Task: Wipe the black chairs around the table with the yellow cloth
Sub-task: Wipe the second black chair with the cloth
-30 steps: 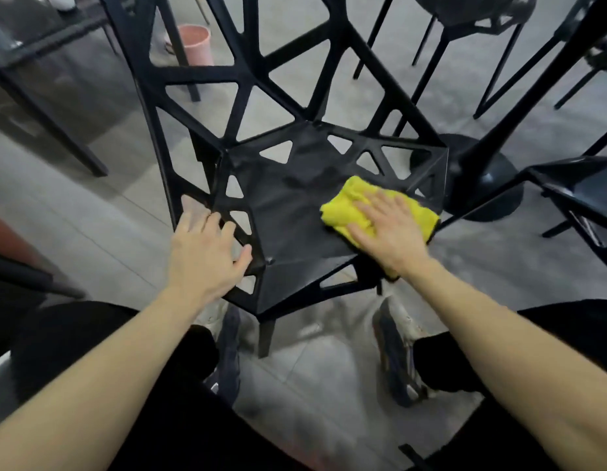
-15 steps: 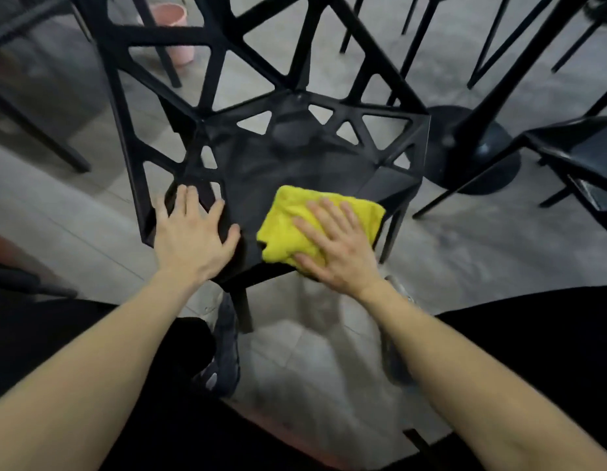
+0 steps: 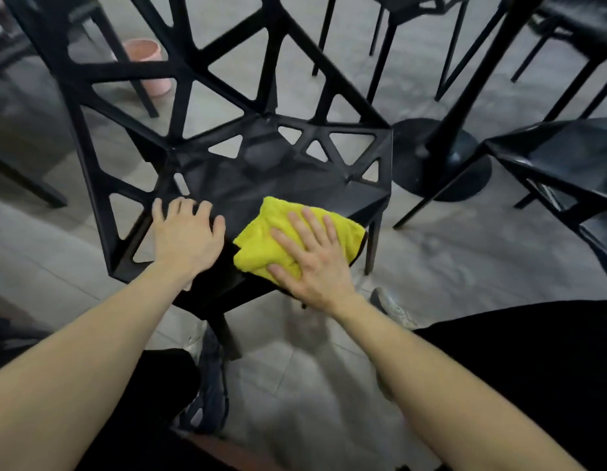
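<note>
- The chair stands on the grey floor, its seat a black shell pierced with triangular holes (the back is the same open lattice).
- The cloth, yellow and folded, lies on the seat at its front right corner, one edge reaching the front edge.
- The right hand lies flat on the cloth, fingers straight and spread, pressing it down on the seat.
- The left hand rests on the seat's front left corner just beside the cloth, fingers spread and bent over the rim of a hole.
- A second chair stands to the right, and a round pedestal base sits between the two.
- A pink bucket stands on the floor behind the lattice back.
- Shoes show below the seat's front edge.
</note>
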Demonstrator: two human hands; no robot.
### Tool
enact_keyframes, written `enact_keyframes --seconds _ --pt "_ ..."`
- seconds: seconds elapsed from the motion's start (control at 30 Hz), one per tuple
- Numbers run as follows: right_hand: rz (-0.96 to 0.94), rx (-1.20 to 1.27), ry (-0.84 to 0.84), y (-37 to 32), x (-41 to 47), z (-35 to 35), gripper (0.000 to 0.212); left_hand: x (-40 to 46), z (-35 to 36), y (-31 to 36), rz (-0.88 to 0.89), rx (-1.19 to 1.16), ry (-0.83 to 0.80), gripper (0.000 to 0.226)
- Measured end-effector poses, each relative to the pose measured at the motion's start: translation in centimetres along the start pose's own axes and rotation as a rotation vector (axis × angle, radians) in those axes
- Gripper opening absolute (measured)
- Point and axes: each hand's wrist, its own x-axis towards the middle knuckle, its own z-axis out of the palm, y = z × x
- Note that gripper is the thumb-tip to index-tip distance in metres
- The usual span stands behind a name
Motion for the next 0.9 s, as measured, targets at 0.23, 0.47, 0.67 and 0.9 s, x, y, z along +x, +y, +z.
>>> enact_keyframes --seconds 0.23,0.47,0.67,0.9 --pt "0.283 -0.228 -0.237 12.1 7.2 -3.6 0.068 5.0 2.2 2.4 0.095 -0.217 -0.16 0.065" --pt "-0.026 -0.062 -0.233 3.8 1.4 -3.5 0.053 4.7 4.7 5.6 0.172 -0.195 -0.218 0.08" --pt "-0.083 -0.106 -0.422 3.3 -1.3 -7.2 0.07 -0.5 3.6 6.9 0.187 -0.208 -0.22 0.075" --pt "0.048 -0.355 -0.58 8.5 11.8 -3.0 0.085 -5.0 2.8 8.6 0.188 -0.233 -0.253 0.073"
